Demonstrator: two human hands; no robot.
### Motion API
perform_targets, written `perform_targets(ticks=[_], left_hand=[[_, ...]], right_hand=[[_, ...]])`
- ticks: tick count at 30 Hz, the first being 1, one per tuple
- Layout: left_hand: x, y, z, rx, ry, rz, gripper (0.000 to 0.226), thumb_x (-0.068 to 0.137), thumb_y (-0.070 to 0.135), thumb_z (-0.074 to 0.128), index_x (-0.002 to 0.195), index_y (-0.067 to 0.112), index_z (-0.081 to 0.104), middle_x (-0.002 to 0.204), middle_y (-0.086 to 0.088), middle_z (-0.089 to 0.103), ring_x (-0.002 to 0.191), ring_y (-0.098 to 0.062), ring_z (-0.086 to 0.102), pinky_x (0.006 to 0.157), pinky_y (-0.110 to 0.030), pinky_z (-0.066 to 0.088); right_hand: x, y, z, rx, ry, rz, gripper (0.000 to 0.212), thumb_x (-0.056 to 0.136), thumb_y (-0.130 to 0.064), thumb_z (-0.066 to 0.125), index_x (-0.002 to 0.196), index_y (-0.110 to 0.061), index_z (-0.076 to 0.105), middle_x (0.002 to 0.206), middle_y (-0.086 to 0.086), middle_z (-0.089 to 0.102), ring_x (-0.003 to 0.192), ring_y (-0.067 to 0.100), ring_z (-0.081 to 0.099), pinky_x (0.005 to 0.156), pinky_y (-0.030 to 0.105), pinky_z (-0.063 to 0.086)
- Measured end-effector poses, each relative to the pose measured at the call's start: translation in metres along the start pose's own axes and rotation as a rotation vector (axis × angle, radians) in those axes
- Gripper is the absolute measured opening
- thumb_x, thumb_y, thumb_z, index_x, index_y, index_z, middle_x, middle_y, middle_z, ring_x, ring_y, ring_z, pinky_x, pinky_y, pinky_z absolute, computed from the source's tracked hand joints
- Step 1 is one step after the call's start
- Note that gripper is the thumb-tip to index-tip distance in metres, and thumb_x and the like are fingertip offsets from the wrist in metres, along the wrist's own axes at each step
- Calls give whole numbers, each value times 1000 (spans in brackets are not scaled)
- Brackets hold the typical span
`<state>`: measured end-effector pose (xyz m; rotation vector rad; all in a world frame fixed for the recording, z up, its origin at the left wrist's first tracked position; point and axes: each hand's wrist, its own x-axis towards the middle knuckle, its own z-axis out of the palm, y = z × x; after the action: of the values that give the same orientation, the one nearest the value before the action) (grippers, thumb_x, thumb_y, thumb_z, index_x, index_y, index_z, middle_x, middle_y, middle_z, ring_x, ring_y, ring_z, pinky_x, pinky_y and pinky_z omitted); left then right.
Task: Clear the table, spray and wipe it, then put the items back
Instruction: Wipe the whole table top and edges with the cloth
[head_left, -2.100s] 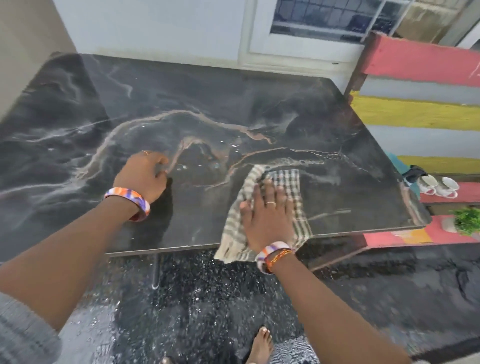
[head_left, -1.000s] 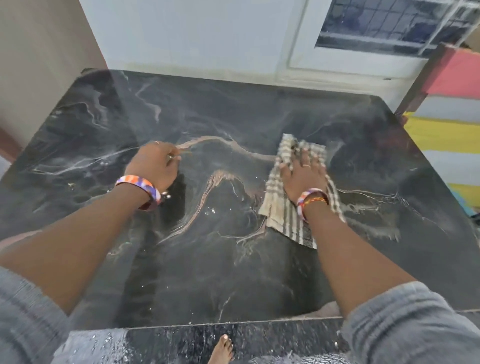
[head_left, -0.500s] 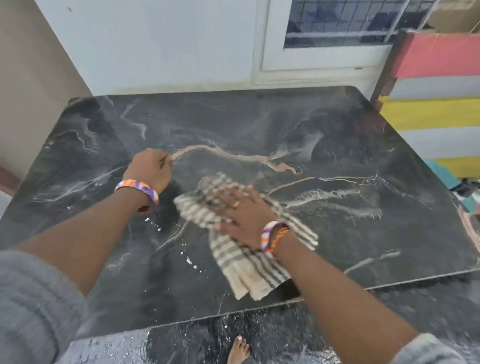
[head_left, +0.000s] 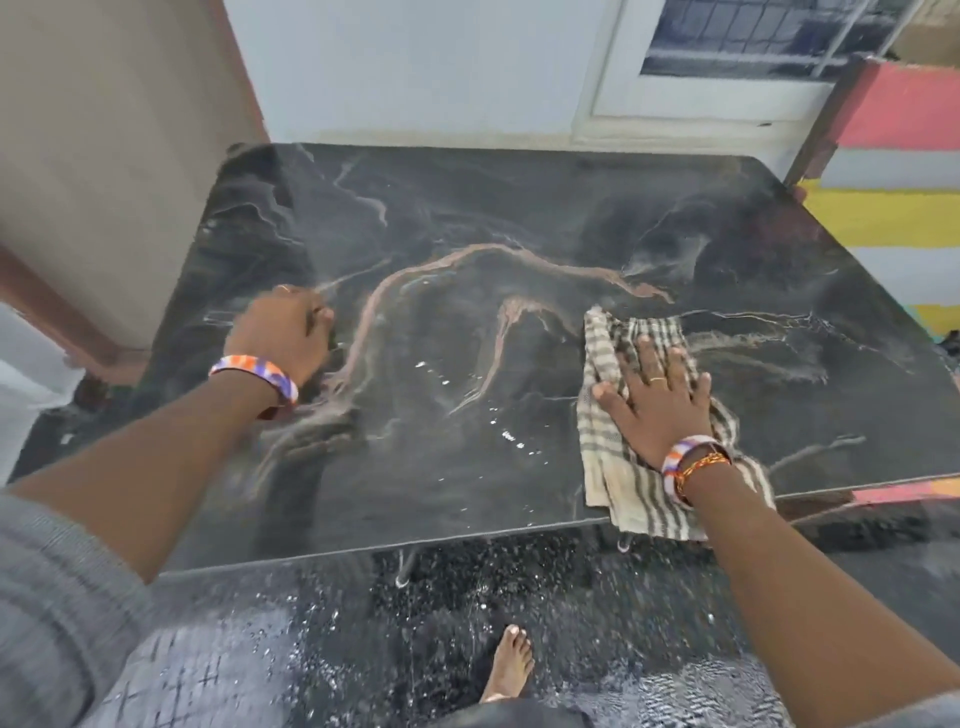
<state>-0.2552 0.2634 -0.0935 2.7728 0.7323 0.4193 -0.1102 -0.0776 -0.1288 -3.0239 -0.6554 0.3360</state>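
A black marble-patterned table (head_left: 519, 218) fills the middle of the view, with nothing standing on it. A beige and grey checked cloth (head_left: 623, 473) lies near its front right edge, one corner hanging over the rim. My right hand (head_left: 657, 400) presses flat on the cloth with fingers spread. My left hand (head_left: 283, 332) rests as a loose fist on the table's left part, knuckles down, with nothing visible in it. Small wet droplets (head_left: 506, 434) dot the surface between the two hands.
A bench with pink, yellow and grey slats (head_left: 898, 171) stands against the table's right side. A white wall and window (head_left: 737, 47) are behind, a beige wall (head_left: 104, 156) to the left. My bare foot (head_left: 509, 665) is on the dark speckled floor under the front edge.
My right hand has swept the cloth from the table's middle to the front right. The left hand has stayed in place.
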Motion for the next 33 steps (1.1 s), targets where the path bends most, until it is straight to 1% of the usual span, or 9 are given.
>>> perform_targets(ticks=[7,14,18,21,24,26,29,31,33], left_hand=[[-60,-107,-40,39,-29,-152,23,87,12,48,96,2,68,108,-28,63,101,-45,57,89,-45,47],[-105,-171,-55,-49,-77,-192,26,89,0,46,107,-3,65,102,-32,67,96,-46,61,83,-41,45],[-108,-186,-61,-105,-128,-228,30,88,-3,44,109,-1,65,112,-27,66,104,-42,59,88,-39,44],[-103,-184,-58,-132,-141,-257,27,91,4,42,105,-3,64,109,-29,65,103,-43,58,87,-40,44],[-98,-169,-49,-196,-187,-309,33,96,16,36,89,-6,59,96,-31,63,98,-43,58,80,-40,42],[-97,-154,-43,-265,-190,-365,36,97,18,34,97,-9,58,107,-34,60,104,-45,55,85,-42,41],[-102,-139,-37,-319,-172,-470,39,98,20,32,111,-10,53,120,-35,55,112,-47,51,93,-44,40],[-107,-136,-33,-340,-167,-517,41,99,22,30,117,-8,50,124,-36,52,115,-48,49,95,-44,40],[-111,-136,-29,-373,-141,-524,41,99,23,28,119,-6,50,124,-35,52,115,-48,48,95,-45,39]], right_hand=[[-55,-145,19,-2,9,-187,63,93,-58,17,148,-29,7,158,1,-10,144,32,-11,116,51,-7],[-107,-317,45,-36,17,-585,65,93,-58,13,148,-24,7,157,8,-8,145,32,-6,117,50,-6],[-135,-365,62,-68,32,-801,60,95,-54,17,147,-24,17,158,7,1,146,28,0,118,47,-4],[-137,-356,62,-95,55,-872,57,96,-52,23,146,-27,20,158,4,8,146,24,6,119,41,0],[-136,-328,58,-198,66,-890,57,95,-54,22,146,-30,18,158,1,12,145,23,12,117,40,3],[-132,-297,56,-266,69,-855,59,92,-57,13,145,-31,22,155,0,22,142,24,23,115,43,10],[-130,-222,51,-278,105,-610,63,90,-63,6,135,-31,36,139,-2,51,124,26,52,98,51,44],[-133,-162,48,-228,95,-380,66,88,-66,6,132,-29,38,134,4,55,120,31,55,90,55,50],[-139,-114,50,-203,137,-174,68,89,-64,8,133,-22,39,135,11,54,121,36,52,95,54,46]])
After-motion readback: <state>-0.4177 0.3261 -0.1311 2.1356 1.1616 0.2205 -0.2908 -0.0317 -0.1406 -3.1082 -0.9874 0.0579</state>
